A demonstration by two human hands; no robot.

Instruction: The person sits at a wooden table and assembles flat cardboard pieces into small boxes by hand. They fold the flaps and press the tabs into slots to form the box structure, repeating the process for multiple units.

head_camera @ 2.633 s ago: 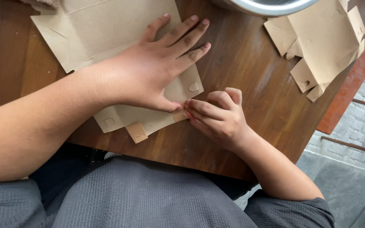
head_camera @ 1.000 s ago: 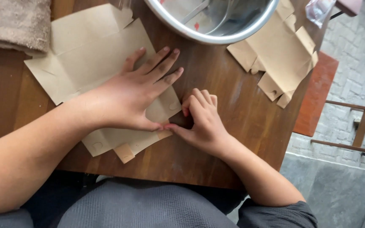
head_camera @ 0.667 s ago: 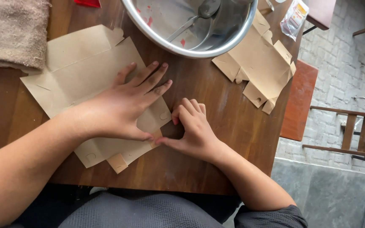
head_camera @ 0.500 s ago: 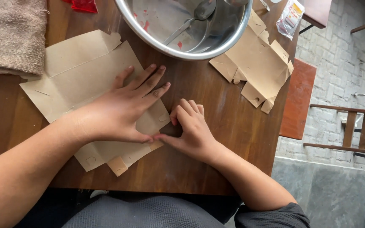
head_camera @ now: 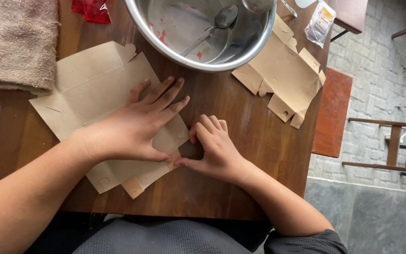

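A flat, unfolded brown cardboard box blank (head_camera: pixel 90 94) lies on the dark wooden table (head_camera: pixel 240 141). My left hand (head_camera: pixel 139 124) presses flat on it, fingers spread toward the far side, thumb along the near edge. My right hand (head_camera: pixel 214 148) sits just to the right, fingers curled, thumb and fingertips pinching a small flap at the blank's right edge (head_camera: pixel 177 155), touching the left thumb. Part of the blank is hidden under my left hand.
A large steel bowl (head_camera: pixel 203 33) with a spoon (head_camera: pixel 212 26) and red smears stands at the far side. A second flat cardboard blank (head_camera: pixel 283 70) lies right of it. A beige towel (head_camera: pixel 17 42), red wrapper (head_camera: pixel 90 9) and small packet (head_camera: pixel 320 21) lie around. The table's right edge is near.
The view has tilted so more of the bowl and far table shows. Both hands stay on the blank; the right hand's fingers have curled onto the flap at its right edge.
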